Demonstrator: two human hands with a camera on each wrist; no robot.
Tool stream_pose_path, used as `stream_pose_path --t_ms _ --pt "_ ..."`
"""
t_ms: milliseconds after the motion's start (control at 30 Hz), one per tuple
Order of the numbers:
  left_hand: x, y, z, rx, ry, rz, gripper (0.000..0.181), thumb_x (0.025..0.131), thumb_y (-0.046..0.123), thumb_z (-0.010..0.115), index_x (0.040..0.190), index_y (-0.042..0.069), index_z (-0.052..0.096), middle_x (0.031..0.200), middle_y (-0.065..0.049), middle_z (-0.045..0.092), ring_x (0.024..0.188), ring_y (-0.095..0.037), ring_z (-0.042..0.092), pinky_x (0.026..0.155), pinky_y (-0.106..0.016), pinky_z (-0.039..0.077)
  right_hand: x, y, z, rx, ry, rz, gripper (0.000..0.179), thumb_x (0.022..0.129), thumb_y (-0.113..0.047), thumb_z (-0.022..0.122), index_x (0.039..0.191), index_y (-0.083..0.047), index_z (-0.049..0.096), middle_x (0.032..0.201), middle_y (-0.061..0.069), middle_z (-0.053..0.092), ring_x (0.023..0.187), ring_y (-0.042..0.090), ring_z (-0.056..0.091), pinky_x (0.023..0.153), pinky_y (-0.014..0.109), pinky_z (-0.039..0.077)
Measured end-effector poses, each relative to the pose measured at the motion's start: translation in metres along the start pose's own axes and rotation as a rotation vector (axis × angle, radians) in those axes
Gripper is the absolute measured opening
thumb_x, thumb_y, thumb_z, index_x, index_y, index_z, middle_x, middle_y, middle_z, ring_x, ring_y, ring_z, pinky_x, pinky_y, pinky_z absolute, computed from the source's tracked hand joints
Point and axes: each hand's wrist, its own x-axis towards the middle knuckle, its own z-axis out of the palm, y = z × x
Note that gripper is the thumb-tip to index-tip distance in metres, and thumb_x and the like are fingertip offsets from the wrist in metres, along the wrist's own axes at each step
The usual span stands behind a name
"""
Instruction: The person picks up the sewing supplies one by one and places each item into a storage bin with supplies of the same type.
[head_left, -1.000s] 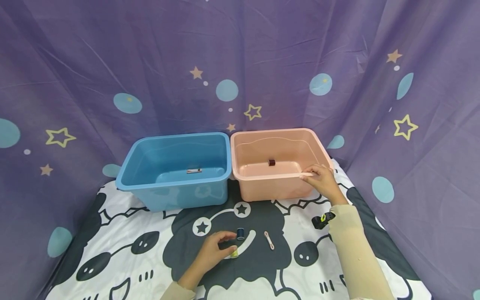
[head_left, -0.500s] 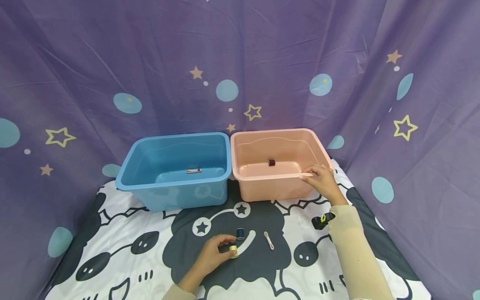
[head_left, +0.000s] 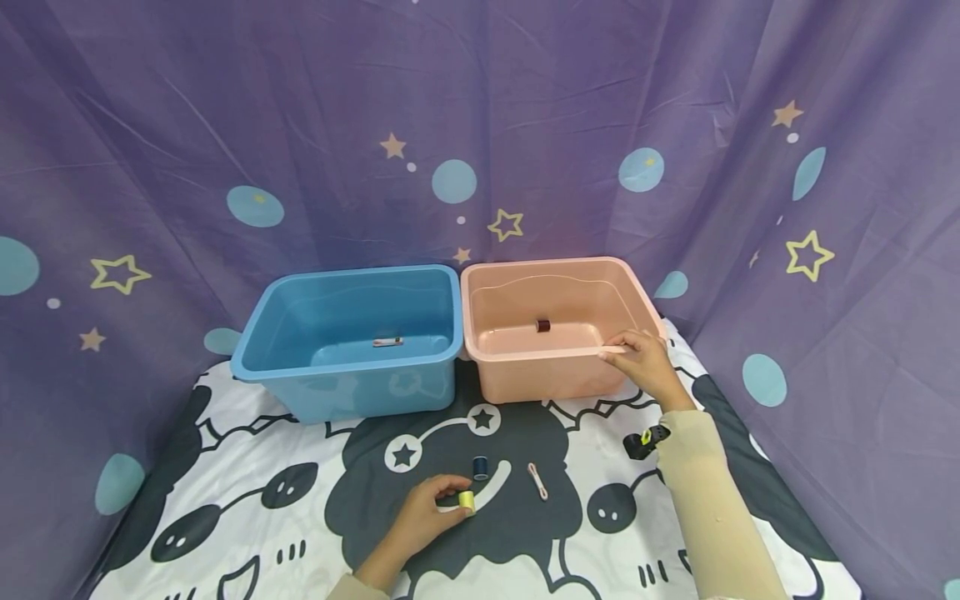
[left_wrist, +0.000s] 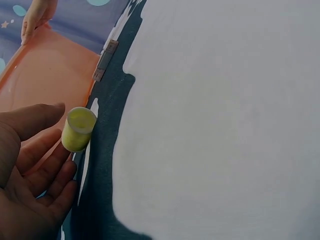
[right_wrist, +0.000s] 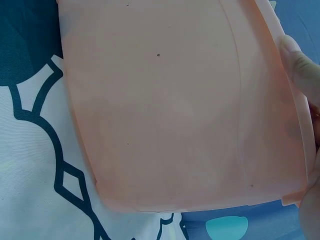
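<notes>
My left hand point(head_left: 426, 515) curls its thumb and fingers around a small yellow spool of thread point(head_left: 467, 502) low over the patterned cloth. In the left wrist view the yellow spool point(left_wrist: 79, 129) sits at the tips of thumb and fingers. Just beyond lies a dark blue thread spool point(head_left: 480, 468). To its right rests a slim pale pink object point(head_left: 537, 482), its kind unclear. My right hand point(head_left: 643, 360) grips the front right rim of the pink bin point(head_left: 555, 375). In the right wrist view the thumb point(right_wrist: 300, 65) presses that bin's rim.
Left of the pink bin, touching or nearly so, stands a blue bin point(head_left: 367, 392) with a slim pale object point(head_left: 387, 342) inside. A dark brown spool point(head_left: 543, 326) lies in the pink bin. A purple curtain point(head_left: 337, 108) hangs behind. A black device point(head_left: 645, 442) sits at my right wrist.
The yellow spool shows more between my left thumb and fingers and has tipped more upright. My left index finger has come down slightly. The right hand stays on the rim.
</notes>
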Motion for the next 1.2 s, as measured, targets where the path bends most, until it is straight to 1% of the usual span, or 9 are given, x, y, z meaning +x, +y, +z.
stream_pose_path --t_ms 133,233,400,533,800,967,1200 --pt "-0.0008 -0.0015 0.0006 0.012 -0.014 -0.015 0.035 0.073 0.019 0.080 0.104 0.010 0.070 0.100 0.002 0.068 0.091 -0.015 0.061 0.083 -0.030 0.050 0.0000 0.0004 0.0000 -0.015 0.001 -0.008 0.012 0.076 -0.011 0.078 0.082 -0.006 0.069 0.081 0.009 0.067 0.083 0.016 0.049 0.082 0.035 0.029" --pt "-0.0014 -0.0027 0.0001 0.021 -0.021 -0.018 0.035 0.072 0.019 0.080 0.105 0.010 0.069 0.101 0.002 0.068 0.090 -0.014 0.061 0.082 -0.030 0.050 0.0002 0.0005 -0.0001 -0.026 0.001 -0.017 0.012 0.076 -0.011 0.078 0.083 -0.006 0.069 0.082 0.009 0.067 0.084 0.017 0.050 0.087 0.038 0.027" --pt "-0.0023 -0.0030 -0.0019 0.028 -0.032 -0.013 0.036 0.072 0.020 0.081 0.104 0.011 0.069 0.099 0.001 0.068 0.089 -0.016 0.060 0.081 -0.030 0.050 0.0007 0.0006 -0.0004 -0.037 -0.001 -0.022 0.013 0.076 -0.012 0.078 0.083 -0.006 0.069 0.083 0.009 0.068 0.085 0.019 0.050 0.093 0.044 0.024" --pt "-0.0037 -0.0022 -0.0023 0.033 -0.030 -0.015 0.036 0.070 0.020 0.082 0.103 0.011 0.070 0.097 0.001 0.068 0.088 -0.017 0.060 0.078 -0.030 0.049 0.0007 0.0005 -0.0003 -0.034 -0.002 -0.020 0.013 0.075 -0.011 0.078 0.084 -0.006 0.069 0.084 0.009 0.068 0.085 0.019 0.050 0.095 0.046 0.023" --pt "-0.0053 -0.0041 -0.0016 0.066 -0.009 0.012 0.035 0.069 0.016 0.083 0.102 0.010 0.071 0.095 0.002 0.068 0.086 -0.016 0.059 0.076 -0.030 0.049 0.0000 0.0014 0.0004 -0.040 0.003 -0.016 0.012 0.075 -0.012 0.078 0.082 -0.006 0.069 0.082 0.009 0.068 0.084 0.019 0.050 0.093 0.045 0.024" --pt "-0.0048 -0.0049 -0.0013 0.065 -0.013 -0.007 0.034 0.070 0.015 0.081 0.102 0.011 0.071 0.096 0.003 0.067 0.087 -0.012 0.058 0.077 -0.029 0.049 0.0001 0.0012 0.0003 -0.041 0.004 -0.014 0.011 0.075 -0.011 0.078 0.081 -0.007 0.069 0.081 0.008 0.067 0.082 0.018 0.049 0.091 0.043 0.025" --pt "-0.0041 -0.0054 -0.0014 0.068 -0.013 -0.019 0.033 0.071 0.018 0.081 0.102 0.012 0.070 0.096 0.004 0.067 0.086 -0.012 0.058 0.076 -0.029 0.049 0.0002 0.0012 0.0008 -0.044 0.007 -0.009 0.011 0.075 -0.011 0.078 0.081 -0.007 0.069 0.080 0.008 0.067 0.082 0.020 0.051 0.089 0.041 0.025"
